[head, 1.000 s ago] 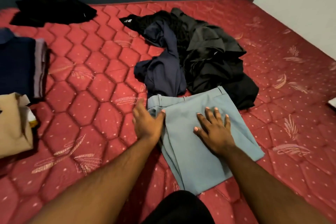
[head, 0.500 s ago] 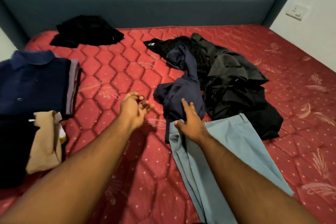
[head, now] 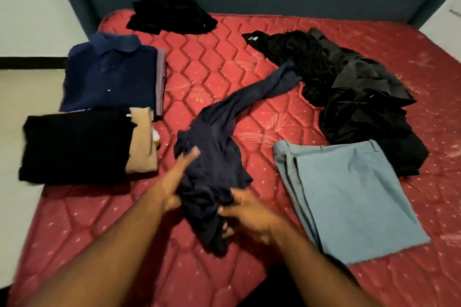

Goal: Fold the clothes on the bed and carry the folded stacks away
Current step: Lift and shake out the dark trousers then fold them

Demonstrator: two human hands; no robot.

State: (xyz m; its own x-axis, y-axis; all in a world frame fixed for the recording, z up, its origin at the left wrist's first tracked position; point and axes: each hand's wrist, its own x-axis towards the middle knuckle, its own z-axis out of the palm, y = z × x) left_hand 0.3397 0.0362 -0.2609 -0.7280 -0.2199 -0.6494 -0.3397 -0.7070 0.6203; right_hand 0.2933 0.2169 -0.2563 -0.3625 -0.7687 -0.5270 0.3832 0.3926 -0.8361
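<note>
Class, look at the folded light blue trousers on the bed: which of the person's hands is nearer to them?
The right hand. It grips the navy garment just left of the light blue trousers, not touching them. The left hand lies on the garment's far side, farther away.

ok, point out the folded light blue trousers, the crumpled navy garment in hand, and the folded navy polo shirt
folded light blue trousers (head: 349, 197): head view, middle of top panel
crumpled navy garment (head: 214, 172): head view, bunched middle
folded navy polo shirt (head: 109, 75): head view, chest
</note>
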